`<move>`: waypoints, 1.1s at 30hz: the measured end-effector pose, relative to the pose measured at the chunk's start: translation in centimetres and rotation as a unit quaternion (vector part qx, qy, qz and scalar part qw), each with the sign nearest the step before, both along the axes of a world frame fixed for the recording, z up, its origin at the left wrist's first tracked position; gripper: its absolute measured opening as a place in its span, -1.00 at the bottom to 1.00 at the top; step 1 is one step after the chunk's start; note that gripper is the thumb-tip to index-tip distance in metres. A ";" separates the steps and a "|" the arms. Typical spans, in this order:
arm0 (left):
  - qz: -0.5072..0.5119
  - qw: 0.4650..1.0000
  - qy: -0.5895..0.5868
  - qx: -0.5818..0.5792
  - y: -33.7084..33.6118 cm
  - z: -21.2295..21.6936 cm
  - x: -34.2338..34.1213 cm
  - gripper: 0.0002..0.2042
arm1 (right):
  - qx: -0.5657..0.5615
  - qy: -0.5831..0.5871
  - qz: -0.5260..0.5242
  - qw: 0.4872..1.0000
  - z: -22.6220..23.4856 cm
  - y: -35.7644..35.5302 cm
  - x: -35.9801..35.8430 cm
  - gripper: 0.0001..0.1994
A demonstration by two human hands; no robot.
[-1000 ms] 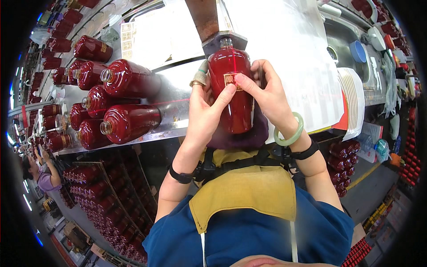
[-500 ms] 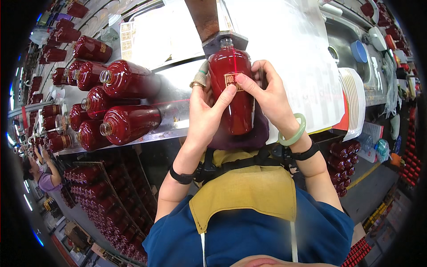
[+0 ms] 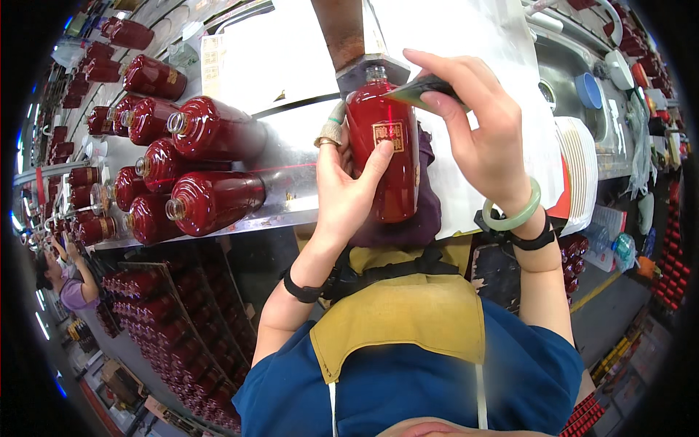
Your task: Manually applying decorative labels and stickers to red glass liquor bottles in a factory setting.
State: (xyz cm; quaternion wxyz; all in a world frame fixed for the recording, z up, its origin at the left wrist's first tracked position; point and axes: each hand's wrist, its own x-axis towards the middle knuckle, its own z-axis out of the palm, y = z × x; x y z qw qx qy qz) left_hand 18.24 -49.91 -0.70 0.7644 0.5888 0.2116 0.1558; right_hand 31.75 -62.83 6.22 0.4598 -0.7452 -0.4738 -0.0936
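Note:
A dark red glass bottle [image 3: 397, 193] lies on its side on a purple cloth [image 3: 429, 164], its open neck against a dark metal stop. A gold and red square label [image 3: 386, 131] is on its upper face. My left hand [image 3: 346, 182] is closed round the bottle's left side, thumb on the label's lower edge. One of its fingers wears a pale cloth cover [image 3: 329, 132]. Above the bottle's right shoulder, my right hand [image 3: 480, 109] grips a dark, flat, wedge-shaped scraper [image 3: 422, 90], whose tip is close to the glass; whether they touch I cannot tell.
Several red bottles [image 3: 218, 130] lie at the left of the metal-edged bench. A rusty metal bar [image 3: 339, 29] comes down to the stop. Label sheets [image 3: 211, 58] lie behind. At right are white trays [image 3: 579, 164] and a sink with a blue bowl [image 3: 587, 89]. Another person [image 3: 73, 280] is far left.
My right hand has left the label and moved up and right, the dark scraper now showing in its fingers. My left hand still holds the bottle, and more of the label shows.

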 end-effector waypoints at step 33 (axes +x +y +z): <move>-0.011 0.997 -0.020 -0.072 1.8 -0.6 -1.4 -0.24 | -0.053 -0.145 0.124 0.980 -0.3 1.6 1.6 -0.70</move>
